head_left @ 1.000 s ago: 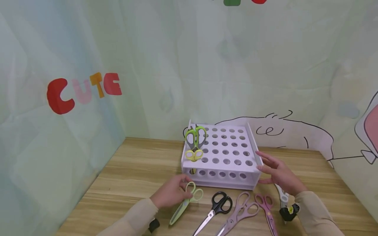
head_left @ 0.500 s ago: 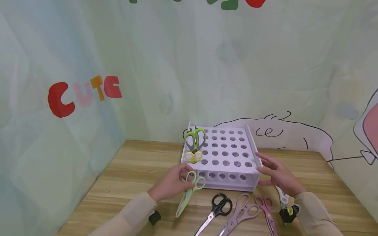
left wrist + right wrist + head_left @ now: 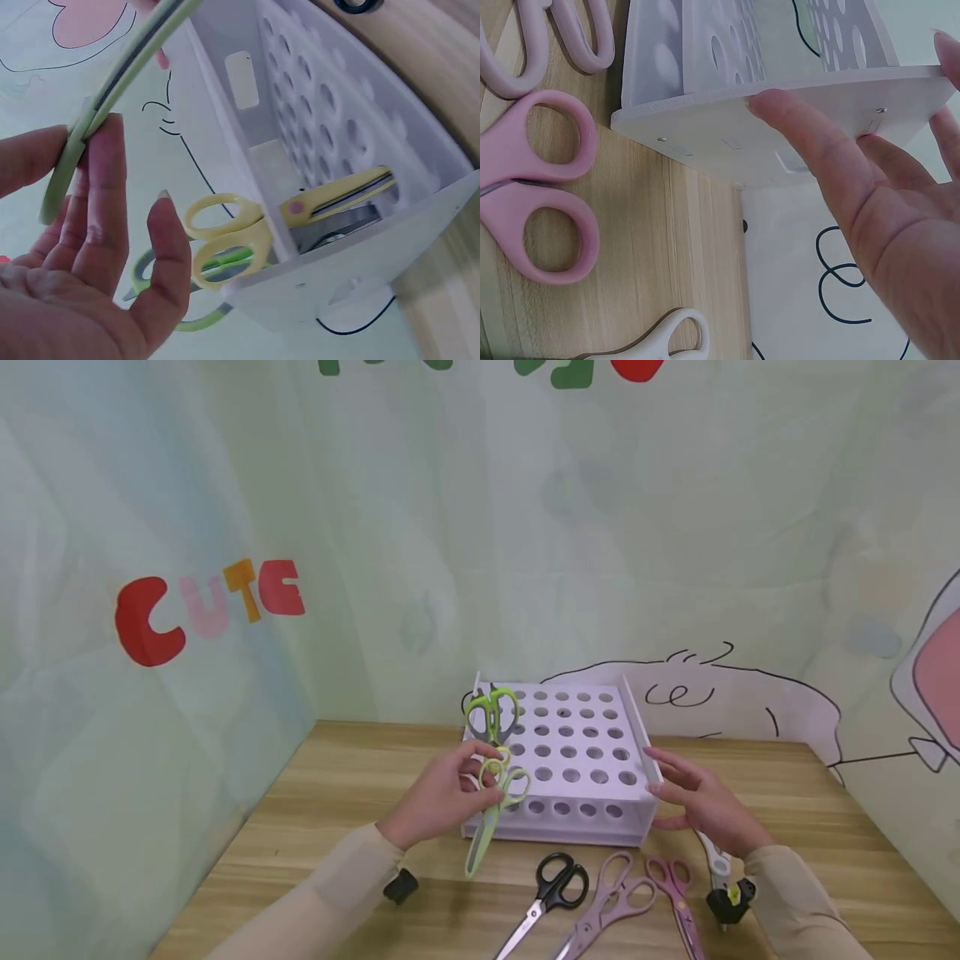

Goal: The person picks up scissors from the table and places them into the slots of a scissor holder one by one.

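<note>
My left hand point(image 3: 435, 797) pinches the handle of a pair of light green scissors point(image 3: 483, 839), blade end pointing down, in front of the rack's left front corner. The white rack point(image 3: 558, 786) has two tiers of round holes. In its left column stand green-and-grey scissors point(image 3: 492, 714) and, nearer, yellow scissors point(image 3: 296, 210), whose blades pass through the upper board in the left wrist view. My right hand point(image 3: 708, 802) rests its fingertips against the rack's right side wall point(image 3: 720, 142), fingers extended.
In front of the rack lie black-handled scissors point(image 3: 558, 887), lilac scissors point(image 3: 611, 906) and pink scissors point(image 3: 678, 897). White-handled scissors point(image 3: 716, 860) lie under the right forearm. A printed cloth point(image 3: 397, 568) hangs behind the wooden table point(image 3: 300, 827).
My left hand has lifted the light green scissors off the table and moved them up and right, to the rack's left front corner. The right hand has stayed at the rack's side.
</note>
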A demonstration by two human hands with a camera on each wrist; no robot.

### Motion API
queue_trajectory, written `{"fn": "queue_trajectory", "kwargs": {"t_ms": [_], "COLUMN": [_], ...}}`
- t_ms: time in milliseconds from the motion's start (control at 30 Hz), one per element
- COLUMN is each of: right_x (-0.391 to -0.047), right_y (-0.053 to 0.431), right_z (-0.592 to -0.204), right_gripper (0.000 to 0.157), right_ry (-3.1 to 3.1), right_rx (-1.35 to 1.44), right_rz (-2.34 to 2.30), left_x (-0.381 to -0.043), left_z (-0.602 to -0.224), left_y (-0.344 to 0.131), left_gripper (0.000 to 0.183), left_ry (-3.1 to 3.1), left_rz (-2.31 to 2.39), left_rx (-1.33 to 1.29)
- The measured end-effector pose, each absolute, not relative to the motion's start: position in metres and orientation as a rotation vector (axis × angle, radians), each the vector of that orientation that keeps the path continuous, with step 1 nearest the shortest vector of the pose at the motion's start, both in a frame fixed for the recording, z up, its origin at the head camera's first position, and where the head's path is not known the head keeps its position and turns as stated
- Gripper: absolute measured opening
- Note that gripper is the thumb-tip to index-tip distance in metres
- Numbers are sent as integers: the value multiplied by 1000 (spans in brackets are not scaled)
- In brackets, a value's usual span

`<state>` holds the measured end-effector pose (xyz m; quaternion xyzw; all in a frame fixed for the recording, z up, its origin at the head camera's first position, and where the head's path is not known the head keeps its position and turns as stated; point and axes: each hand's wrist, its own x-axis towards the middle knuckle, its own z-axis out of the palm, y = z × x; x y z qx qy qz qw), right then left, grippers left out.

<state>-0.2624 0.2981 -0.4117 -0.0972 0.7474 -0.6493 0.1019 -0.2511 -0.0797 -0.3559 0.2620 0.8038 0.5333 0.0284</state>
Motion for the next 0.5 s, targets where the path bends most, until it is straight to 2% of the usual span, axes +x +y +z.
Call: {"fn": "queue_trajectory", "kwargs": {"t_ms": [367, 500], "right_x": [-261, -262], "right_y": [296, 298], "right_z": [-414, -413], "right_gripper": [68, 68], "right_ry": [2191, 2198], "right_rx": [-279, -286], "right_rz": [-1941, -1931], "left_x": [-259, -263], "left_z": [-331, -326], "left_y": [-67, -61], "left_gripper": [40, 36], "left_ry": [2559, 2660], "left_rz": [1658, 1615], "left_rx": [869, 893]}}
